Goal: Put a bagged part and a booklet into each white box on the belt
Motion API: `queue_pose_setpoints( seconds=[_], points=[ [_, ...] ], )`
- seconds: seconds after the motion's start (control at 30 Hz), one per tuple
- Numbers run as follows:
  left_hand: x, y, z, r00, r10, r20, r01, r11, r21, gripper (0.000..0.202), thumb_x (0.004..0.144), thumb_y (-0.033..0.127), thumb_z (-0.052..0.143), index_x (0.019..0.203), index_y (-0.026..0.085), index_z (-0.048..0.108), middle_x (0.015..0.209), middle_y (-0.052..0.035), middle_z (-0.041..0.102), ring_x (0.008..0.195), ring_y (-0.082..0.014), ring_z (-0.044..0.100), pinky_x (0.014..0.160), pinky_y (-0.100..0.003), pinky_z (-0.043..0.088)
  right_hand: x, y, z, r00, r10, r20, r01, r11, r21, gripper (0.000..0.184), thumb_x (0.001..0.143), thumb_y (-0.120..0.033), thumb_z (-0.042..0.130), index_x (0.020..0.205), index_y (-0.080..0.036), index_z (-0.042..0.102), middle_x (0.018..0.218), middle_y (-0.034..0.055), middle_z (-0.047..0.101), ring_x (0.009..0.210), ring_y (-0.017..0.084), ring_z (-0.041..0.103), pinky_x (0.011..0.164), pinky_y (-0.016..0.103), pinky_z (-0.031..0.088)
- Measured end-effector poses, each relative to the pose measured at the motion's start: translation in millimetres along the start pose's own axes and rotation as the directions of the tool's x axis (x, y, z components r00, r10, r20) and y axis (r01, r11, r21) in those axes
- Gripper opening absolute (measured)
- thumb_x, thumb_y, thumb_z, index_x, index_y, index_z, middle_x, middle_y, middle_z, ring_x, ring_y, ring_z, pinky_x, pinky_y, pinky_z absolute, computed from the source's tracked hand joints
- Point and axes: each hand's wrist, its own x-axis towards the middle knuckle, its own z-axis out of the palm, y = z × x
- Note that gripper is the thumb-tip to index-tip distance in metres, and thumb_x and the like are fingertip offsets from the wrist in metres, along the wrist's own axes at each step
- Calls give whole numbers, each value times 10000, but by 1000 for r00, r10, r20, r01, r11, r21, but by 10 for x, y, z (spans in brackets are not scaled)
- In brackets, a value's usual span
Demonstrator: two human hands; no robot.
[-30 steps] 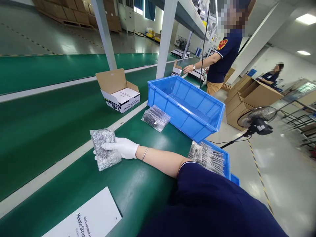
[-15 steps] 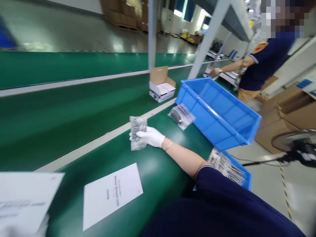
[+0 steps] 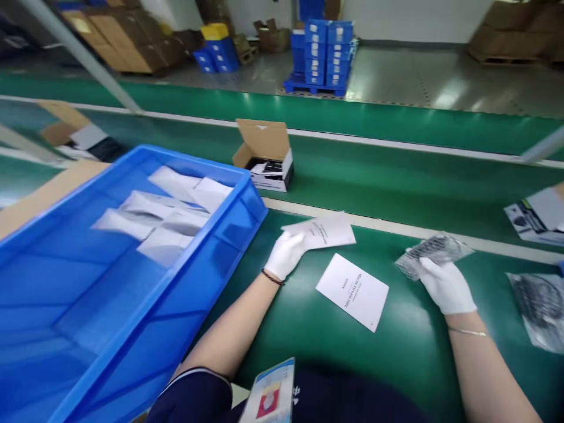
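Observation:
My left hand (image 3: 285, 254), in a white glove, holds a white printed booklet (image 3: 324, 231) by its left end just above the green table. A second white booklet (image 3: 352, 291) lies flat between my hands. My gloved right hand (image 3: 444, 285) grips a clear bag of dark small parts (image 3: 434, 251) resting on the table near the white edge strip. Beyond my left hand, an open cardboard box (image 3: 264, 154) with a dark item inside sits on the green conveyor belt.
A large blue bin (image 3: 132, 305) holding several white booklets fills the left side. Another bag of dark parts (image 3: 540, 305) lies at the right edge, with a printed box (image 3: 535, 216) behind it. Stacked blue crates (image 3: 321, 53) and cardboard boxes stand across the floor.
The view has swung left, away from the co-worker and the empty blue bin. My left hand has come into view holding a booklet. My right hand still holds the parts bag.

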Motion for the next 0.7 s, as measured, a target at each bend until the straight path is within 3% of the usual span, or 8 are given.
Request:
queue_pose_setpoints(
  seconds=[0.1, 0.2, 0.27, 0.33, 0.43, 0.5, 0.57, 0.7],
  points=[
    [49, -110, -76, 998, 29, 54, -22, 992, -127, 343, 724, 140, 717, 1061, 153, 653, 1176, -100, 652, 1126, -252, 600, 988, -387, 487, 137, -75, 58, 995, 84, -46, -89, 989, -114, 347, 765, -499, 604, 911, -196, 689, 1028, 129, 694, 1020, 367, 634, 970, 537, 467],
    [61, -120, -129, 993, 11, 119, 17, 971, -237, 373, 678, 103, 704, 1046, 139, 653, 1088, -80, 678, 1026, -212, 632, 926, -322, 497, 439, -519, 227, 979, 175, 108, -179, 983, 35, 442, 794, -502, 597, 1112, -195, 611, 1121, 111, 671, 1023, 321, 638, 908, 457, 520],
    [65, -83, -153, 985, -21, 173, 68, 961, -270, 357, 645, 89, 686, 1000, 118, 656, 990, -76, 689, 924, -203, 647, 853, -307, 506, 731, -951, 397, 972, 80, 219, -90, 995, 36, 422, 826, -479, 561, 1144, -203, 589, 1146, 109, 657, 1015, 301, 632, 878, 424, 527],
    [73, -38, -177, 975, -53, 216, 114, 953, -281, 317, 627, 87, 667, 943, 106, 652, 906, -75, 683, 847, -206, 649, 791, -309, 506, 1066, -1425, 610, 969, -54, 240, 90, 986, -138, 396, 851, -433, 534, 1172, -209, 591, 1151, 113, 643, 1022, 304, 608, 884, 427, 506],
    [94, 12, -213, 965, -71, 253, 141, 952, -273, 302, 620, 86, 656, 921, 101, 640, 863, -74, 673, 795, -211, 644, 750, -317, 498, 1599, -2107, 1015, 863, -320, 390, 461, 815, -350, 337, 896, -307, 458, 1175, -225, 628, 1188, 114, 599, 1092, 309, 544, 930, 432, 456],
    [111, 29, -234, 961, -61, 269, 135, 955, -264, 311, 627, 88, 662, 937, 100, 639, 873, -75, 673, 792, -212, 641, 746, -318, 491, 1961, -2476, 1331, 813, -413, 411, 576, 678, -457, 340, 915, -262, 426, 1178, -227, 639, 1185, 134, 565, 1076, 323, 529, 885, 442, 456],
    [128, 35, -249, 959, -53, 278, 128, 957, -259, 322, 630, 98, 671, 951, 98, 642, 894, -80, 676, 807, -218, 640, 754, -321, 484, 2309, -2730, 1662, 812, -402, 423, 583, 597, -551, 356, 919, -233, 431, 1222, -215, 616, 1161, 155, 560, 1043, 333, 537, 851, 446, 460],
    [160, 32, -259, 954, -68, 293, 146, 956, -254, 339, 618, 116, 688, 955, 95, 655, 909, -87, 680, 813, -217, 641, 754, -312, 479, 2834, -2822, 2227, 863, -192, 467, 476, 621, -623, 373, 897, -216, 511, 1258, -177, 598, 1157, 153, 604, 1007, 313, 580, 865, 410, 459]
  ],
)
